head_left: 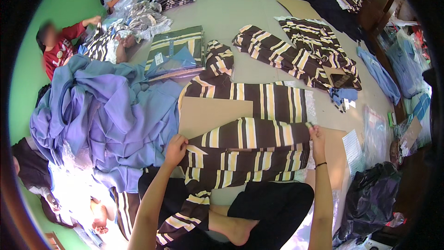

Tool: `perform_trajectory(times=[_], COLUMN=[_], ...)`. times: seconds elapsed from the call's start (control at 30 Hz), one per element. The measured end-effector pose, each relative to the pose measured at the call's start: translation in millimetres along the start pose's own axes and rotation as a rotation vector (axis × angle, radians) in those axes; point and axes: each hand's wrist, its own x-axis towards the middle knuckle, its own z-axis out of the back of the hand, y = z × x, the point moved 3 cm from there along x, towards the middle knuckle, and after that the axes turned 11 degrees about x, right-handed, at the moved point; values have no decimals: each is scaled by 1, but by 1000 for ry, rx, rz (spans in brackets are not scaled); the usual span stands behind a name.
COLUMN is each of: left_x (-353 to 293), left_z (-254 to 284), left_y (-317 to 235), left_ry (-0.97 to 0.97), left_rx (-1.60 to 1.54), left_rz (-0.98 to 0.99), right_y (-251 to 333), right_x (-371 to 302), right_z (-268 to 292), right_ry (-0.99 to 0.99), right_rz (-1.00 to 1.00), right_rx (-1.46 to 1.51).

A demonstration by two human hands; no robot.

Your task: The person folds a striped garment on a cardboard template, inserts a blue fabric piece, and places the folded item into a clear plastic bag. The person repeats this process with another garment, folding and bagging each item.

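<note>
Both hands held a striped cloth [249, 150] lying at centre over a cardboard sheet [208, 113]: left hand [175, 150] pinched its nine-o'clock edge, right hand [317, 136] its three-o'clock edge. Blue cloths [106, 115] lay at nine o'clock.

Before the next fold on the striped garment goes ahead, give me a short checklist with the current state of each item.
1. Left hand grips the left edge of the striped garment: ok.
2. Right hand pinches the garment's right edge: ok.
3. Cardboard sheet lies under the garment: ok, though its right part is covered.
4. Folded layer lies flat and even: not ok, the lower part is bunched and trails over the person's leg.
5. Blue cloth pile is off the cardboard: cannot tell, it comes right up to the cardboard's left edge.
6. Other people's hands are away from the garment: ok, they work at the far left.
</note>
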Motion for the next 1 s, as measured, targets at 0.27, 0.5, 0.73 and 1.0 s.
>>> perform_trajectory(times=[0.27, 0.5, 0.73, 1.0], left_x=[-4, -1, 11, 13], left_z=[1, -17, -61, -59], left_y=[-6, -55, -89, -63], left_ry=[-20, -170, 44, 142], left_rx=[191, 352, 265, 490], left_rz=[-116, -23, -49, 83], right_y=[2, 25, 13, -20], right_x=[-26, -55, -68, -47], right_z=[15, -54, -167, -226], right_ry=[65, 59, 638, 604], right_rz=[-105, 654, 639, 572], right_rx=[-123, -968, -959, -1062])
